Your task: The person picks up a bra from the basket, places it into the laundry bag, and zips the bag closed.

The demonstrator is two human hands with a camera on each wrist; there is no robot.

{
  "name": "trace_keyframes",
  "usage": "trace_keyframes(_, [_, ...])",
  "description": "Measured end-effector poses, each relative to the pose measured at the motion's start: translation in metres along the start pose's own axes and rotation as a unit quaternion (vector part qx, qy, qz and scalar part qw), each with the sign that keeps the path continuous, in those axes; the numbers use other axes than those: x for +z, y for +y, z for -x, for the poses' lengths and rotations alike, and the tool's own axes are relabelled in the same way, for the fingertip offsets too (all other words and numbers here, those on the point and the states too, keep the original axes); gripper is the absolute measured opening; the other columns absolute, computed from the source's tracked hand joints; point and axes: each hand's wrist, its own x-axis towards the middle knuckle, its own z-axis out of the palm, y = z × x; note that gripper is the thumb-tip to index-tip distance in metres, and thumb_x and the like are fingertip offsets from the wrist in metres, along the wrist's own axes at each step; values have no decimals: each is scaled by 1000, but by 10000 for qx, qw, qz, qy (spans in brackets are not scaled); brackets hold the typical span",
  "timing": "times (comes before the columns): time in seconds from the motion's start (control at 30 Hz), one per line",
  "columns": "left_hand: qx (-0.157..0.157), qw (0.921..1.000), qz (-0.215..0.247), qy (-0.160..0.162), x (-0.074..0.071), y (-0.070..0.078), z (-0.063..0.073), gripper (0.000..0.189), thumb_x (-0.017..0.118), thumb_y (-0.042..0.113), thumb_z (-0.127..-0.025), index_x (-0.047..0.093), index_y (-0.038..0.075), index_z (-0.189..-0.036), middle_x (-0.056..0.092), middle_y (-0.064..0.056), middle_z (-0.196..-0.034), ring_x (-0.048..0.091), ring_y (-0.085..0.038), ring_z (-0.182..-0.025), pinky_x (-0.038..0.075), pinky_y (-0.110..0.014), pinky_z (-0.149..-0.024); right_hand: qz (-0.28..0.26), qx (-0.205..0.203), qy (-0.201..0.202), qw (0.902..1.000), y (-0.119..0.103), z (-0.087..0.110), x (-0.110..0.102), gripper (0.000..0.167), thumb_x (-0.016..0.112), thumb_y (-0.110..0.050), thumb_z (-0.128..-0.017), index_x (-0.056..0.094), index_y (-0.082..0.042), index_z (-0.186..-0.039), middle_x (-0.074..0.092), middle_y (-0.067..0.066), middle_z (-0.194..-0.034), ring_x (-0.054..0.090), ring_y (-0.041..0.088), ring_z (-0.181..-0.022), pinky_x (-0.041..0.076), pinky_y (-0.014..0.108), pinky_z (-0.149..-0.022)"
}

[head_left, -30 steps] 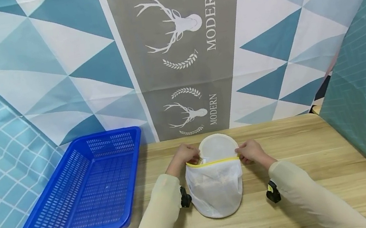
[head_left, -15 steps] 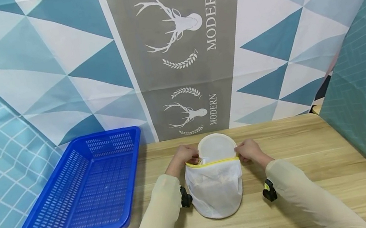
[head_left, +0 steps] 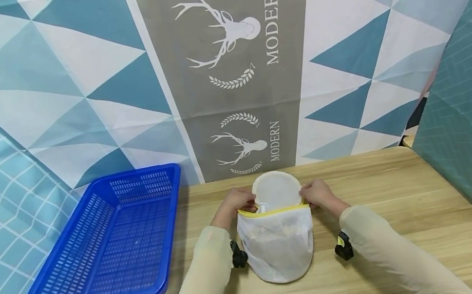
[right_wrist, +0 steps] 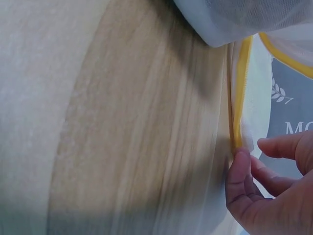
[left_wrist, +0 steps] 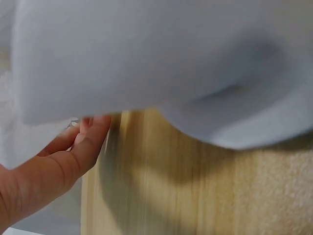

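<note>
A white mesh laundry bag (head_left: 278,249) with a yellow zipper lies on the wooden table, its zipper undone. The rounded back panel (head_left: 276,189) stands up beyond the zipper line. My left hand (head_left: 239,199) pinches the bag at the left end of the opening; white cloth partly hides its fingertips in the left wrist view. At the right end, my right hand (head_left: 319,193) holds the edge between thumb and fingers. The yellow zipper edge (right_wrist: 240,93) runs down to those fingers in the right wrist view. Whether anything is inside the bag, I cannot tell.
A blue slotted plastic basket (head_left: 107,246) stands on the left of the table (head_left: 394,224). Patterned cloth (head_left: 109,59) hangs behind the table and along both sides. A dark camera is strapped at each wrist.
My right hand has shifted slightly left, and the bag's back panel has leaned a little left with it. My left hand stays at nearly the same spot.
</note>
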Motion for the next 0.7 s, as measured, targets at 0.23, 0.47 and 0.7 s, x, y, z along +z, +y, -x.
trace_keyframes(0.23, [-129,9993,262,-213,-23,-105,-131,24,68,20,-75,64,2,-90,64,-10,-71,69,-26,-62,57,-37,-62,-208,20,-30,9998,-1,1,1,32,53,-13,-89,63,10,-109,52,0,-60,47,8,-53,46,21,-49])
trace_keyframes(0.47, [-213,9996,129,102,4,28,32,18,52,2,-79,61,-5,-93,62,-11,-71,64,-18,-58,57,-30,-61,-681,39,60,9977,1,2,4,32,51,-13,-92,60,12,-110,59,7,-74,53,10,-59,47,21,-54])
trace_keyframes(0.7, [-117,9999,76,70,15,103,129,16,47,0,-90,55,-10,-99,57,-8,-75,58,-12,-61,56,-28,-70,-1801,174,-105,9834,1,-6,5,31,48,-6,-94,52,14,-118,62,10,-85,61,9,-64,56,25,-65])
